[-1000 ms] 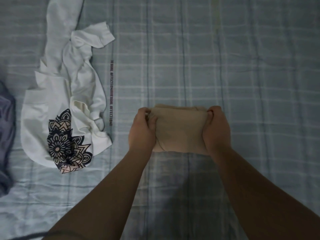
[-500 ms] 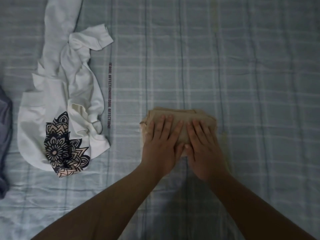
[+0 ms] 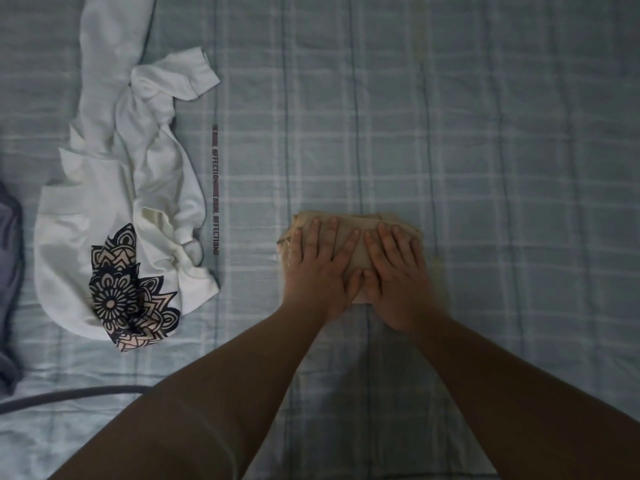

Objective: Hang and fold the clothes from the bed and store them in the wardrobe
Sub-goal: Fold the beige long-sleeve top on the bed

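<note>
A small folded beige garment (image 3: 349, 225) lies on the checked bed sheet (image 3: 485, 150) in the middle of the view. My left hand (image 3: 320, 268) lies flat on its left half with straight fingers. My right hand (image 3: 394, 271) presses its right half the same way, thumbs touching. Most of the garment is hidden under the two palms. A crumpled white garment with a black flower print (image 3: 117, 216) lies unfolded on the sheet to the left, well apart from my hands.
A grey-blue cloth (image 3: 8, 289) shows at the left edge. A dark cord or strap (image 3: 69, 396) curves across the sheet at the lower left. A printed line of text (image 3: 215, 192) runs along the sheet beside the white garment.
One second ago both hands gripped the sides of the beige garment; they then set it down and flattened on top. Since half a second ago the hands have barely moved.
</note>
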